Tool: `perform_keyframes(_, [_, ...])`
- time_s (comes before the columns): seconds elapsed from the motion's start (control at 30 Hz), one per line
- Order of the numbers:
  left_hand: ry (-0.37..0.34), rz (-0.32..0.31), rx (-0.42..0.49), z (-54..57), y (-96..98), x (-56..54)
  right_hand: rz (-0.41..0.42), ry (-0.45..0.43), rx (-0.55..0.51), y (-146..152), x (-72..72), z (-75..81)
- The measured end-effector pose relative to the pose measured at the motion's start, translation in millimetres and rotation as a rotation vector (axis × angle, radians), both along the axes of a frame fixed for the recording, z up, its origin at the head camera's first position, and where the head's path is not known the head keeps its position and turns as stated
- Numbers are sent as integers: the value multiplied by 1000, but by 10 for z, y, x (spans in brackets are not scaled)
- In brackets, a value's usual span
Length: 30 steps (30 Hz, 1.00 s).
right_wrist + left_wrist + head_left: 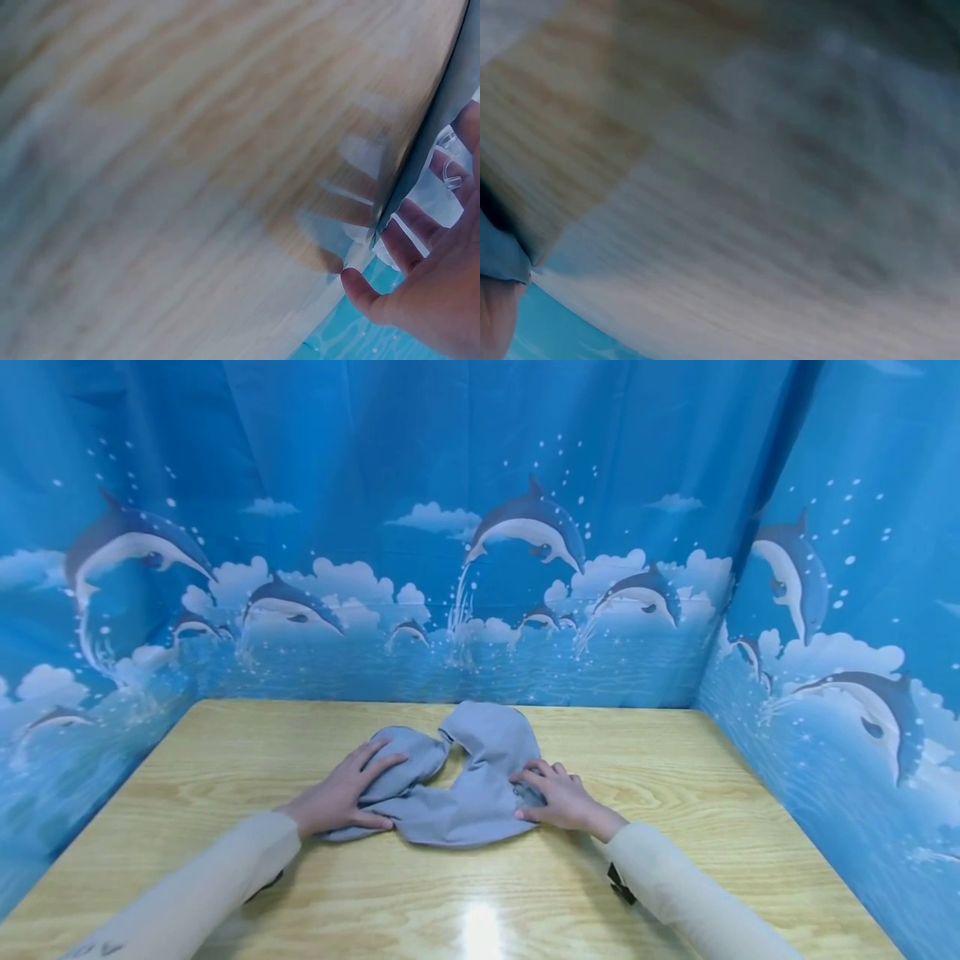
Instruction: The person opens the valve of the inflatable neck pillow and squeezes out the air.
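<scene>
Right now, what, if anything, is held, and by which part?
The left hand lies on the left part of the grey cloth; the right hand touches its right edge; whether either grips it cannot be told.

A glossy, light wood-grain table [420, 893] bears a crumpled grey cloth [472, 806] toward its far side.

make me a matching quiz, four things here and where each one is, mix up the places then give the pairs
1. crumpled grey cloth
2. blue dolphin-print curtain
3. bare left hand
4. bare right hand

A. beyond the far edge of the light wood-grain table
B. at the cloth's right end
C. lying on the table
D. at the cloth's left end

Pairs: 1-C, 2-A, 3-D, 4-B
</scene>
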<state>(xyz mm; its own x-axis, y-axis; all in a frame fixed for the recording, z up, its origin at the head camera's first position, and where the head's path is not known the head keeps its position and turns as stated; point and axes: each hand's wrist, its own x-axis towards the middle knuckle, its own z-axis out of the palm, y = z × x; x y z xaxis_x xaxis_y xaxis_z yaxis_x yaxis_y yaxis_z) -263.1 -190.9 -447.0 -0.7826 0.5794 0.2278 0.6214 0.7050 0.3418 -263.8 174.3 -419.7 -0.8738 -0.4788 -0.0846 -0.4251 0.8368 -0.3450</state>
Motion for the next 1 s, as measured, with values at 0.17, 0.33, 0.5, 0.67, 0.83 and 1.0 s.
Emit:
perform_keyframes(0.17, [-10,26,-16,-3,12,16,-1,-1,-1,-11,-1,-5])
perform_keyframes(0.33, [-54,59,-78,44,55,3,6,-2,-3,-14,-8,-14])
perform_keyframes(0.5, [-126,114,-135,164,178,-1,5,5,-4,-3,-21,-31])
perform_keyframes(0.67, [-174,165,-182,257,318,-3,3,5,-3,11,-29,-40])
perform_keyframes(0.83, [-152,200,-243,296,411,4,4,0,-1,4,-36,-41])
perform_keyframes(1.0, [-103,199,-271,310,458,15,7,2,0,-2,-35,-38])
